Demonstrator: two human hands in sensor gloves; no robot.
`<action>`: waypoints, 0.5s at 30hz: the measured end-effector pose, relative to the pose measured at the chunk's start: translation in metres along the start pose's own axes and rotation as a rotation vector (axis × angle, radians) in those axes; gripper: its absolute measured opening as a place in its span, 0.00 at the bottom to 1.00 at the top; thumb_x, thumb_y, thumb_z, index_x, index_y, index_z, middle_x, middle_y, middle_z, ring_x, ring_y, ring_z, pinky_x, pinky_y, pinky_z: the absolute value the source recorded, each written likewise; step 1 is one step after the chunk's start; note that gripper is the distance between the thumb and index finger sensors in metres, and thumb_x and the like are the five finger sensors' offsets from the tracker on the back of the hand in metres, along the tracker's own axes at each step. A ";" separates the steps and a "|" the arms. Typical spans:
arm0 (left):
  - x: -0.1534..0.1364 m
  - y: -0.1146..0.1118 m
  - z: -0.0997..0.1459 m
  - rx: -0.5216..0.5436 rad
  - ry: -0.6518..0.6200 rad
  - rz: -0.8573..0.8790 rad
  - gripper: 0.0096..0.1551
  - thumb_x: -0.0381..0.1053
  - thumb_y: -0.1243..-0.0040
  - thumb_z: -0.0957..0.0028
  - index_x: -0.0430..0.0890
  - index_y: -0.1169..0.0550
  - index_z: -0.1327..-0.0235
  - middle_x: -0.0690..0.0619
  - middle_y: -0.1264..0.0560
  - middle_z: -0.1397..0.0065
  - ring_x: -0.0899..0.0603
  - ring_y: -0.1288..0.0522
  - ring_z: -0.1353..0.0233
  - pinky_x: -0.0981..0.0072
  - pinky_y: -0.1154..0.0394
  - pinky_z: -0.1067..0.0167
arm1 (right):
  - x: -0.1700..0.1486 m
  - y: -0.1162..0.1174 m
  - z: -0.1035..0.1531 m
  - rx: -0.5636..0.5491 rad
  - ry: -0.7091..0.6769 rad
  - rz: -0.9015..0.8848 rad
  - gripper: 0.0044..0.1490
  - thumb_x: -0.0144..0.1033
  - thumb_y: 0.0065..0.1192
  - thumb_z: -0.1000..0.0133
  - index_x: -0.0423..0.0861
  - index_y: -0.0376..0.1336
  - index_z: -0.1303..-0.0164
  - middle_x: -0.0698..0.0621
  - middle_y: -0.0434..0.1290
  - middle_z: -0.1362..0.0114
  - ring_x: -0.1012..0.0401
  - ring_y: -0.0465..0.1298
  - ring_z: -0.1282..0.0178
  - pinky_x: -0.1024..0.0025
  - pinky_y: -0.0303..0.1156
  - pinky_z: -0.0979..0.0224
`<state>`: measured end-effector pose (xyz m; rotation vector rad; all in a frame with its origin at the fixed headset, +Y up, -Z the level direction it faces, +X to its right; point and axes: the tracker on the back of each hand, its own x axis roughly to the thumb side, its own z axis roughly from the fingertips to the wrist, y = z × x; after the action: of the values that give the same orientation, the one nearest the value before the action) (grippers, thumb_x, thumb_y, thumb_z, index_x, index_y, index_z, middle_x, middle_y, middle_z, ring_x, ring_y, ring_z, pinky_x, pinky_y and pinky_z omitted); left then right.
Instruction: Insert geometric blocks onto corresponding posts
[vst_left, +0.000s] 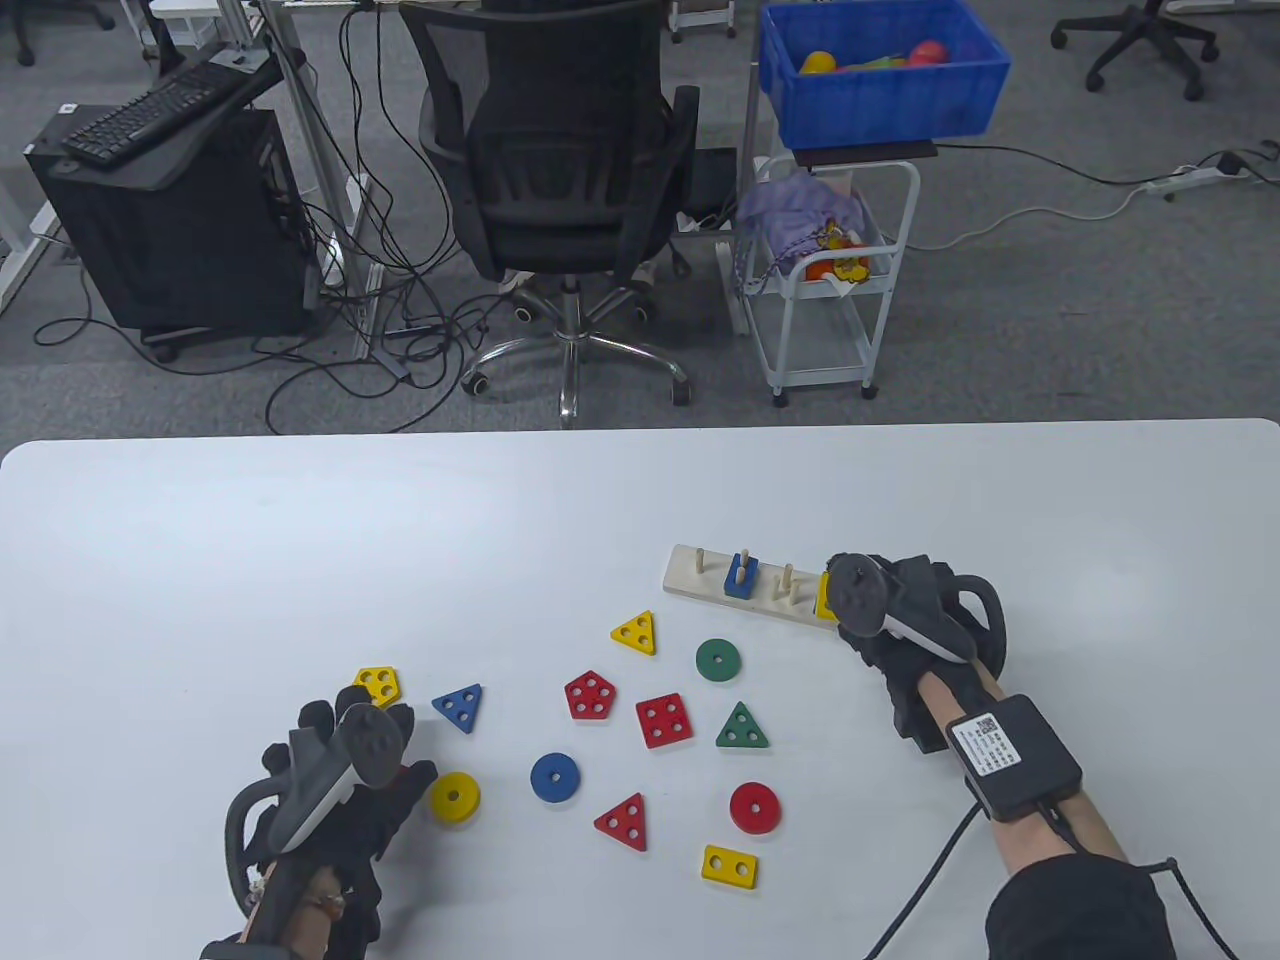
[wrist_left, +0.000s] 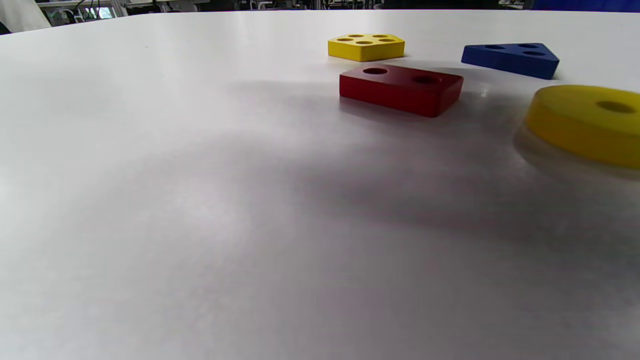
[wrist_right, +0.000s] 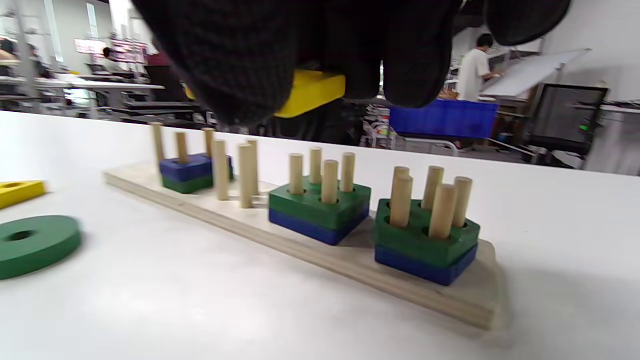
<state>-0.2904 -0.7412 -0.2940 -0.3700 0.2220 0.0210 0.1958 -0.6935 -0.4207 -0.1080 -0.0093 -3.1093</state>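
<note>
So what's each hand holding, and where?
Right hand grips a yellow block above the peg board; exact hold is hidden. Left hand holds nothing.

My white table (vst_left: 250, 560) carries the wooden peg board (vst_left: 700, 592) toward the far right, lying flat with stacked blocks seated over some of its posts. Loose blocks lie scattered nearer me: a yellow triangle (vst_left: 636, 632), a green ring (vst_left: 718, 660), a red pentagon (vst_left: 589, 696), a red square (vst_left: 664, 720), a green triangle (vst_left: 742, 729), a blue ring (vst_left: 555, 777), a red triangle (vst_left: 623, 821), a red ring (vst_left: 754, 808) and a yellow rectangle (vst_left: 729, 866). Further left lie a yellow pentagon (vst_left: 377, 684), a blue triangle (vst_left: 460, 705), a yellow ring (vst_left: 455, 798) and a red rectangle (wrist_left: 400, 89)
</note>
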 end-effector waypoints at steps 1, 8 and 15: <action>-0.001 0.000 0.000 0.000 0.003 0.001 0.45 0.78 0.60 0.61 0.75 0.47 0.24 0.65 0.64 0.13 0.45 0.63 0.12 0.38 0.59 0.19 | 0.000 0.003 -0.008 0.013 0.026 0.002 0.43 0.42 0.72 0.54 0.51 0.58 0.28 0.47 0.67 0.24 0.45 0.70 0.27 0.32 0.59 0.25; -0.002 0.000 -0.001 -0.013 0.006 0.000 0.45 0.78 0.60 0.61 0.75 0.47 0.24 0.65 0.64 0.13 0.45 0.63 0.12 0.38 0.59 0.19 | -0.004 0.020 -0.028 0.082 0.111 0.035 0.42 0.41 0.72 0.53 0.53 0.57 0.28 0.49 0.65 0.22 0.46 0.68 0.24 0.32 0.56 0.22; -0.002 0.000 -0.001 -0.020 0.008 -0.005 0.45 0.78 0.60 0.61 0.75 0.47 0.24 0.65 0.64 0.13 0.44 0.63 0.12 0.38 0.59 0.19 | -0.007 0.023 -0.027 0.078 0.121 0.000 0.44 0.41 0.72 0.53 0.55 0.55 0.26 0.50 0.62 0.20 0.46 0.63 0.19 0.30 0.53 0.21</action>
<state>-0.2927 -0.7420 -0.2946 -0.3909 0.2291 0.0173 0.2019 -0.7166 -0.4485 0.0819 -0.1277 -3.1047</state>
